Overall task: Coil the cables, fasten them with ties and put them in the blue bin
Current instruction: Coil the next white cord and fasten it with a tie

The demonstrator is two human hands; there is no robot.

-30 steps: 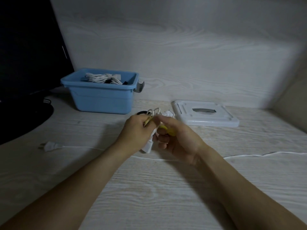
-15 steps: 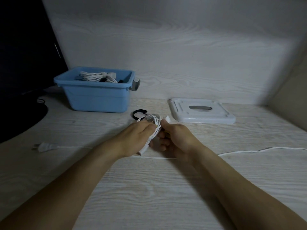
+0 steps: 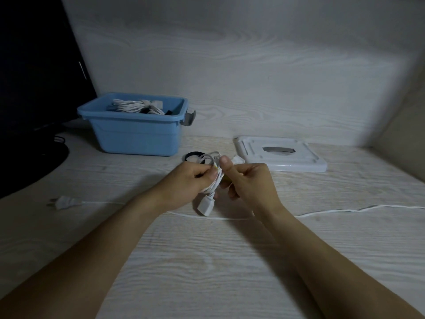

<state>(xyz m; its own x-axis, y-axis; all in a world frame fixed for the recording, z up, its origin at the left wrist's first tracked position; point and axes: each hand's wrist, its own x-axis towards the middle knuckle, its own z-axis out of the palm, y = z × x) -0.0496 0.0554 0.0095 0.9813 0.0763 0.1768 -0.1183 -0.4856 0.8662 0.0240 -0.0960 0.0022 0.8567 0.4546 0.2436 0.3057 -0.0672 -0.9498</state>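
Above the middle of the desk, my left hand and my right hand both grip a coiled white cable. A yellow tie shows between my thumbs at the coil's waist. The coil's white connector hangs below my hands. The blue bin stands at the back left and holds a bundled white cable. Another white cable lies uncoiled across the desk, with its plug at the left.
A black tie loop lies on the desk behind my hands. The bin's white lid lies flat at the back right. A dark monitor and its round base fill the left side. Walls close off the back and right.
My hands have shifted on the coil and the yellow tie shows again at its waist. The connector now hangs lower below my hands. The camera view has shifted slightly.
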